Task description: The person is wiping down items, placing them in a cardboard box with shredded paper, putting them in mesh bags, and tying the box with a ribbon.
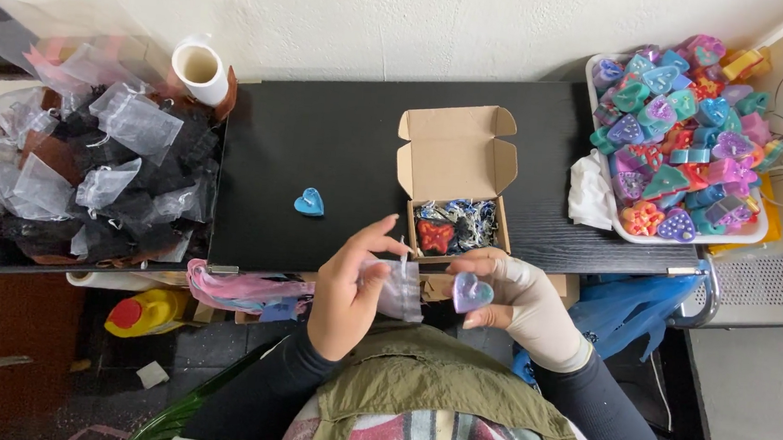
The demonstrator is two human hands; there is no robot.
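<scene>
Nearest the camera, the left hand (345, 295) pinches a small sheer organza pouch (393, 287) between thumb and fingers, its grip closed on the pouch's upper edge while the index finger points up and away. Just beside it, the right hand (519, 298), wearing a pale glove, holds a lilac heart-shaped piece (472, 294) in its fingertips, the grip narrow around the heart's edges. Pouch and heart are near each other but apart, both held over the front edge of the black table (342, 143).

Below the table edge to the left, a bundle of pink ribbons (244, 288) hangs, and lower on the floor lies a yellow bottle with a red cap (146, 311). A blue plastic bag (629, 306) sits low on the right.

On the table just past the hands stands an open brown cardboard box (455, 160), its lid flap upright; inside lie a red butterfly-shaped piece (435, 237) and shredded blue-and-white filling. Left of the box, well apart, a single blue heart (309, 202) lies on the bare table.

Farther left, a dark tray (3, 257) holds a heap of sheer pouches and black fabric, with a white roll (202, 69) at its far corner. At the far right, a white tray (684, 239) is piled with colourful heart-shaped pieces in teal, purple, pink and orange, a crumpled white cloth (591, 193) touching its left side.
</scene>
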